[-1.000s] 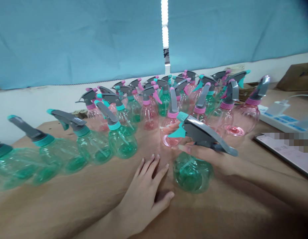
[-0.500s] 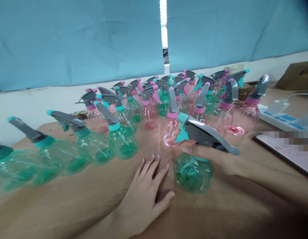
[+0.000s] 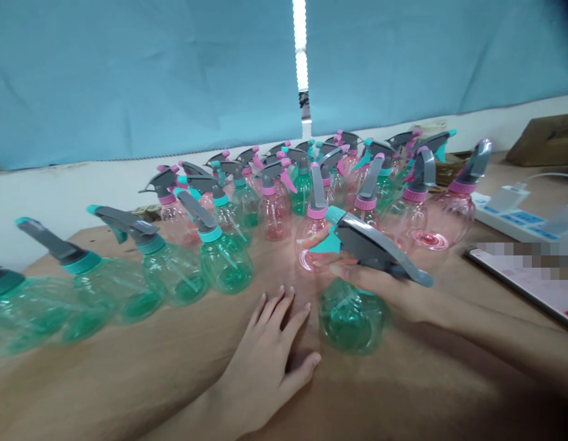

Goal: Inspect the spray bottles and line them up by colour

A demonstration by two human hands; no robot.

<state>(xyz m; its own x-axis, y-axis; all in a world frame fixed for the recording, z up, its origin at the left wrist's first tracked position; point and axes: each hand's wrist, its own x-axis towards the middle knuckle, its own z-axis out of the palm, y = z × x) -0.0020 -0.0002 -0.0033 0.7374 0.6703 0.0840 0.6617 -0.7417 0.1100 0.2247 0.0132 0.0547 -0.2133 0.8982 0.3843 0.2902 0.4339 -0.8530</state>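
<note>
My right hand (image 3: 357, 275) is wrapped round the neck of a green spray bottle (image 3: 351, 321), under its grey and turquoise head. The bottle's nozzle points to the left, and its trigger lies by my fingers. My left hand (image 3: 270, 349) rests flat on the brown tabletop (image 3: 183, 373) with its fingers spread, just left of that bottle and holding nothing. Beyond my left hand stands another green spray bottle (image 3: 226, 263) with a turquoise collar. A pink spray bottle (image 3: 311, 233) stands right behind my right hand, partly hidden by it.
Several green spray bottles line the left, one of them (image 3: 174, 272) with its nozzle turned left. Pink and green bottles crowd the back. At the right are a white power strip (image 3: 513, 214), a phone (image 3: 518, 275) and a brown box (image 3: 543, 141). A blue sheet (image 3: 150, 73) hangs behind.
My right hand and the green spray bottle in it have shifted slightly to the left. The left hand stays where it was.
</note>
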